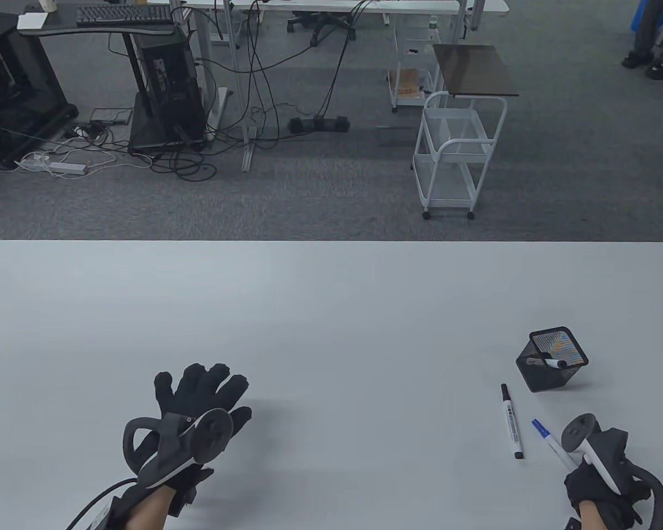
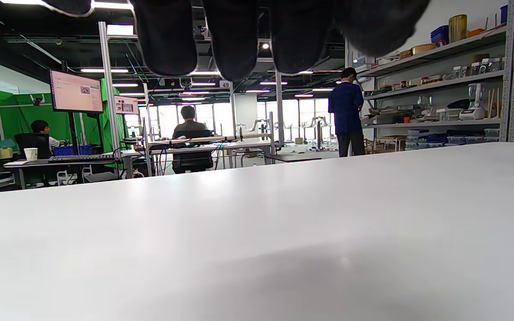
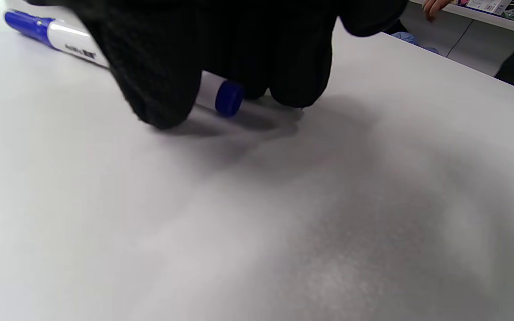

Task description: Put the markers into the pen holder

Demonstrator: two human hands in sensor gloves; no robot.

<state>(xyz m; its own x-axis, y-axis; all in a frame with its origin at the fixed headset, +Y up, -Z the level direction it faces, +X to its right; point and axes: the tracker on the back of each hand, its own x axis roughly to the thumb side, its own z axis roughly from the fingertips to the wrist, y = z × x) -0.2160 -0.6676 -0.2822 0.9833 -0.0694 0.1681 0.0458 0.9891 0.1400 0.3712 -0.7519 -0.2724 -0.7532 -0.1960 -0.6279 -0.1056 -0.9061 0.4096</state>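
Down at the lower right of the table view, the right hand [image 1: 599, 477] is closing its fingers [image 3: 159, 84] over the blue marker [image 1: 552, 448], which is lying flat on the white table [image 1: 331, 309]. In the right wrist view the fingertips are pressing down around the barrel, blue end cap poking out between them, though whether the marker is properly gripped I cannot tell. Just to its left, the black marker [image 1: 511, 422] is lying on the table, untouched. Above both, at right of the frame, the mesh pen holder [image 1: 552, 359] is tipping on its side with 1 marker [image 1: 547, 362] lying inside it. Over at lower left, the left hand [image 1: 199, 408] is spreading wide, fingers [image 2: 234, 40] fanned, holding nothing, hovering just above the surface.
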